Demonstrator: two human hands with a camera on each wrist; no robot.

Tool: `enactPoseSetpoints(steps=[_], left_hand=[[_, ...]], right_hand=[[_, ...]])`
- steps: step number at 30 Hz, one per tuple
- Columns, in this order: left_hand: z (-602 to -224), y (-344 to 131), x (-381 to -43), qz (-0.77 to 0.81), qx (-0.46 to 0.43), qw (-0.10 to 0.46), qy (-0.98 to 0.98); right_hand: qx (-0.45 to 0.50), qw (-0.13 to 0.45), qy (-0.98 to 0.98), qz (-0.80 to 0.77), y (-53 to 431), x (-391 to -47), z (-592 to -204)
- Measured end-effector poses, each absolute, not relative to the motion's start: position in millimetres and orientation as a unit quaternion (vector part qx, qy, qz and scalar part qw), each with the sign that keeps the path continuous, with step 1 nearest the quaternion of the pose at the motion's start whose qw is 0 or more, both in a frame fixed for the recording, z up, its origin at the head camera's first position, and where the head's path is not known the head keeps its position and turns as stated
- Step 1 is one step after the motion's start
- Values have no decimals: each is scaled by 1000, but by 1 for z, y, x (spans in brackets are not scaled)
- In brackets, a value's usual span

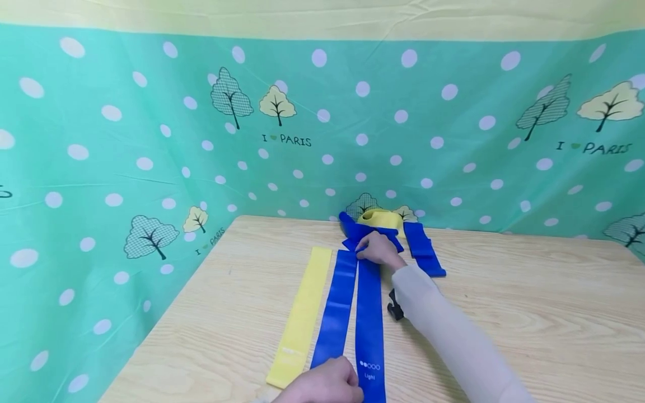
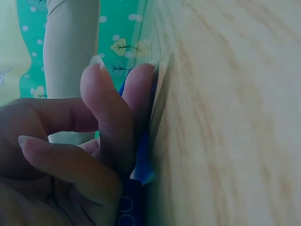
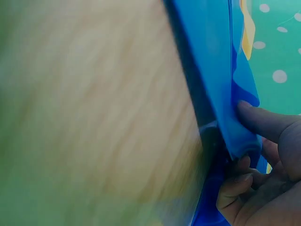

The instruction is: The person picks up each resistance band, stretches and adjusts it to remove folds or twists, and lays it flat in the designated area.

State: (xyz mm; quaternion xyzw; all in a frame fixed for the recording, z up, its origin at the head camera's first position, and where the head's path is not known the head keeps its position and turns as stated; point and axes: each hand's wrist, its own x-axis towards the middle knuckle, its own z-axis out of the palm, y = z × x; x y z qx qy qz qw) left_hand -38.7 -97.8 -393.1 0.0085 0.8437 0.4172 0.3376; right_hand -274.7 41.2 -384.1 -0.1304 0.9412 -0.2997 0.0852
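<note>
My right hand (image 1: 378, 249) is at the far end of a flat blue resistance band (image 1: 369, 313) marked "Light". Its thumb and fingers pinch a blue band end (image 3: 240, 136) in the right wrist view. Nearer the front, my left hand (image 1: 325, 383) lies low over a second blue band (image 1: 335, 313), beside the printed one. The left wrist view shows its fingers (image 2: 141, 89) bent loosely, with a fingertip against blue material on the table. A yellow band (image 1: 299, 313) lies flat to the left of both.
Behind the right hand sit crumpled blue bands (image 1: 360, 228) and a rolled yellow band (image 1: 385, 218). A folded blue band (image 1: 424, 249) lies to their right. A small black buckle-like piece (image 1: 395, 308) shows by the right sleeve. A green dotted curtain (image 1: 322, 129) hangs behind the wooden table (image 1: 529, 302).
</note>
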Motion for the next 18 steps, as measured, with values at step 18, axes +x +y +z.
enactPoseSetpoints(steps=[18], left_hand=[[-379,-89,-29,380,-47,337,860]], right_hand=[[-122,108,927,-338,75,-280,-381]])
